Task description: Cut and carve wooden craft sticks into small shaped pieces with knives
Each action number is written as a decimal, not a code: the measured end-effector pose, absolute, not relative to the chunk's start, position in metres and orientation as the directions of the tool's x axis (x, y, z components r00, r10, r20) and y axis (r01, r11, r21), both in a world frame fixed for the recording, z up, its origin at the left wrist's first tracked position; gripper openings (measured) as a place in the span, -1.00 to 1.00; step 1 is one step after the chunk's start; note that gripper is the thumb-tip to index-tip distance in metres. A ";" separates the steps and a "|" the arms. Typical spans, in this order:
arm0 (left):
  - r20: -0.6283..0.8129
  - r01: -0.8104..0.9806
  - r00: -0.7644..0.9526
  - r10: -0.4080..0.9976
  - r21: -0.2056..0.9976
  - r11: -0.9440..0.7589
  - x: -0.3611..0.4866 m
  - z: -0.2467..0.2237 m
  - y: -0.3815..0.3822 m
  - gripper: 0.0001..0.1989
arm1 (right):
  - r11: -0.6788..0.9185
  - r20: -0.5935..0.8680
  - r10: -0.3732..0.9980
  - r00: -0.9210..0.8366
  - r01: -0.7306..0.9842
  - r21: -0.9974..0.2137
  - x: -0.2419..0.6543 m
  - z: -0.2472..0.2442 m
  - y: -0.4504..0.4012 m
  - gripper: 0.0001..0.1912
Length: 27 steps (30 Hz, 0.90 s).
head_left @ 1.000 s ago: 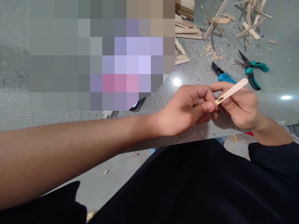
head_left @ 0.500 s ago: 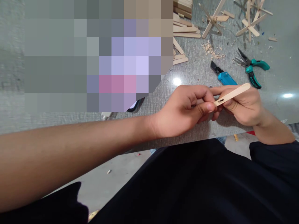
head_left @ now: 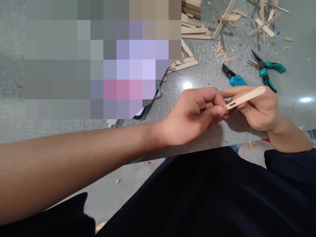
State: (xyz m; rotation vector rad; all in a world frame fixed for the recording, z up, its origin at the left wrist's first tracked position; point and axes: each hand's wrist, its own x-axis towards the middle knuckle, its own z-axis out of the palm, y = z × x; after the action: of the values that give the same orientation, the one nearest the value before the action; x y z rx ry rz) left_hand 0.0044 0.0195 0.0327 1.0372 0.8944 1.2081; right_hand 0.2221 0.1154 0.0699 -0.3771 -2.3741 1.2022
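My left hand (head_left: pixel 197 115) pinches one end of a pale wooden stick (head_left: pixel 253 96) between thumb and fingers. A small dark slot shows in the stick near that end. My right hand (head_left: pixel 261 110) has its fingers closed on the same stick from beneath, and the rounded end points up and right over its knuckles. Just beyond my hands, a blue utility knife (head_left: pixel 237 80) lies on the grey table, its near end hidden by my right hand. Teal-handled pliers (head_left: pixel 264 70) rest to its right with their jaws apart.
Wooden sticks (head_left: pixel 195 31) are piled at the back, partly hidden by a blurred patch. Crossed-stick pieces (head_left: pixel 223 21) stand farther right, near wood shavings (head_left: pixel 223 52). The table's front edge (head_left: pixel 197 152) runs close below my hands.
The stick has tilted slightly and its slot shows a little more squarely. My right hand has shifted slightly up and right, covering more of the knife. My left hand keeps its pinch.
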 end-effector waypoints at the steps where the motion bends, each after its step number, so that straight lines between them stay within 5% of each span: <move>1: 0.003 -0.329 0.214 0.977 0.942 0.069 0.004 0.033 0.019 -0.62 | 0.642 0.315 0.444 -0.839 0.052 -0.765 0.223 0.068 0.114 -0.79; 5: 0.019 -0.420 0.284 0.959 0.901 0.107 0.003 0.033 0.020 -0.60 | 0.743 0.357 0.484 -0.799 0.160 -0.650 0.224 0.064 0.108 -0.75; 15: -0.026 -0.446 0.322 0.946 0.878 0.176 0.006 0.033 0.020 -0.47 | 0.791 0.422 0.496 -0.759 0.195 -0.579 0.218 0.063 0.100 -0.70; 27: -0.003 -0.424 0.308 0.951 0.895 0.140 0.005 0.033 0.021 -0.54 | 0.666 0.294 0.441 -0.848 0.090 -0.741 0.218 0.070 0.107 -0.71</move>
State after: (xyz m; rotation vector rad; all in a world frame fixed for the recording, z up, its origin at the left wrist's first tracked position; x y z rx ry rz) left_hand 0.0045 0.0209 0.0335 0.9508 0.6952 1.1181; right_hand 0.2181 0.1067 0.0696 -0.4138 -2.4275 1.0446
